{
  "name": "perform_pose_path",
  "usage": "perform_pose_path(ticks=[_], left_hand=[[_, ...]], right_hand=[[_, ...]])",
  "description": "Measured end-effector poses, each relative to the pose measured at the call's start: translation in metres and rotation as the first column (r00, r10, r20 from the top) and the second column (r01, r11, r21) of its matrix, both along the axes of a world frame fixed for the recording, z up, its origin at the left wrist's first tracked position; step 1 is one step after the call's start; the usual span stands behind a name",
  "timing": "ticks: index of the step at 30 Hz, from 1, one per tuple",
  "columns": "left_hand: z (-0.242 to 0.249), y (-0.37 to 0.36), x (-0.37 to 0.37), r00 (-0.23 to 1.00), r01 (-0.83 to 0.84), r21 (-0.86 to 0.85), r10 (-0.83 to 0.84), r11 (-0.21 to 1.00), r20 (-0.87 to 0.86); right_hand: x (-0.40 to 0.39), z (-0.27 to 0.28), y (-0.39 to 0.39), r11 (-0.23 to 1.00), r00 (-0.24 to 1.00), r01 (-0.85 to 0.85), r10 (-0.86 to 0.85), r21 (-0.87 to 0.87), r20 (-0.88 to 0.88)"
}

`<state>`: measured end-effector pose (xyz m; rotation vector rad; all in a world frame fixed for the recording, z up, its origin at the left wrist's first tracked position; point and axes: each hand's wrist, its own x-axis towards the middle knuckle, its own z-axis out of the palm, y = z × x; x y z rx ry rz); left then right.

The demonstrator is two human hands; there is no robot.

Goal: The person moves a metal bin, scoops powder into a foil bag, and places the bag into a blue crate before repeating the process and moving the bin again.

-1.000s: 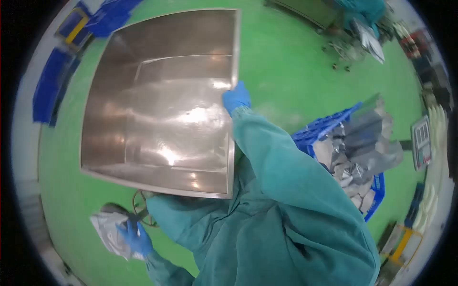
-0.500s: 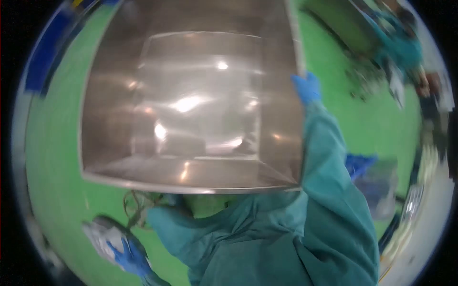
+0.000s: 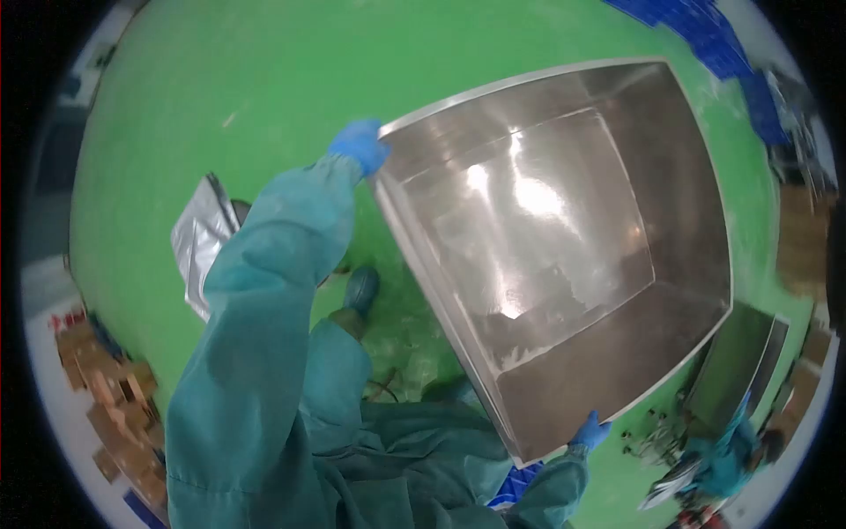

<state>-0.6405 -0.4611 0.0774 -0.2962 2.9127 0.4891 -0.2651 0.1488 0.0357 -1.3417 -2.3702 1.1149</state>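
A large rectangular stainless steel tub (image 3: 573,370) fills the middle and right of the head view, its hollow side facing me. Its inside is shiny, with a darker wet-looking patch near the bottom. My left hand (image 3: 359,148), in a blue glove, is closed round the rim at the upper left corner. My right hand (image 3: 590,432), also blue-gloved, grips the near rim at the lower right, with part of its fingers hidden. A crumpled silver bag (image 3: 204,242) lies left of my left sleeve, partly covered by it.
Green floor (image 3: 264,79) surrounds me. Cardboard boxes (image 3: 106,388) line the left side. Blue panels (image 3: 696,35) stand at the upper right. A co-worker in a teal gown (image 3: 727,458) is at the lower right, by another metal tub (image 3: 731,366). My boot (image 3: 361,289) is below the tub.
My left hand has gone from the silver-grey bag to the tub's corner and closed on it. The tub appears turned and farther right; the whole view has swung round.
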Motion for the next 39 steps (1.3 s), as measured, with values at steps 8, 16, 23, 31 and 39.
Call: perform_pose_path(ticks=[8,16,23,31,39], left_hand=[[-0.01,-0.106,-0.124,0.993,-0.108,-0.055,0.111,0.993,0.047],[-0.002,-0.255,-0.129,0.869,-0.465,-0.226,0.49,0.856,0.067],[-0.019,-0.313,-0.106,0.745,-0.641,-0.55,0.608,0.536,-0.275],[0.021,-0.344,-0.094,0.666,-0.69,-0.408,0.746,0.599,-0.031],[0.035,-0.421,-0.143,0.468,-0.813,-0.423,0.881,0.399,-0.069]], right_hand=[[-0.119,0.02,-0.111,0.985,0.987,0.012,0.016,-0.169,0.16],[-0.238,0.024,-0.207,0.921,0.867,-0.389,0.375,-0.024,0.33],[-0.386,0.032,-0.35,0.817,0.733,-0.568,0.444,0.104,0.515],[-0.498,0.066,-0.547,0.812,0.711,-0.584,0.508,0.004,0.486],[-0.647,0.045,-0.632,0.696,0.57,-0.717,0.617,-0.039,0.543]])
